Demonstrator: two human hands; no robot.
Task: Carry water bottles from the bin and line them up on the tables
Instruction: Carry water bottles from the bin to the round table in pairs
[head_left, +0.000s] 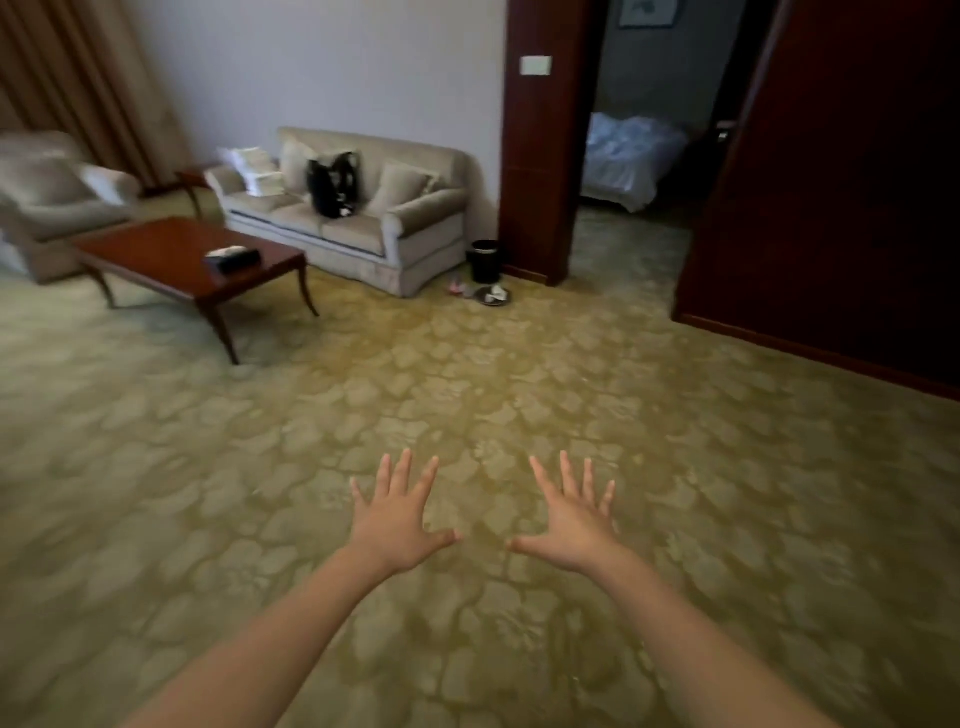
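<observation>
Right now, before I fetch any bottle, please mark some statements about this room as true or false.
1. The left hand and the right hand are open and empty. True.
2. A water bottle stands on the coffee table. False: only a dark box lies there.
3. A black bag sits on the sofa. True.
4. The black wastebasket stands at the sofa's left end. False: it stands at the right end, beside the door frame.

Dark wooden coffee table (156, 254) at the left, upright black bin (484, 257) (small, round) just beside the sofa (363, 228)
</observation>
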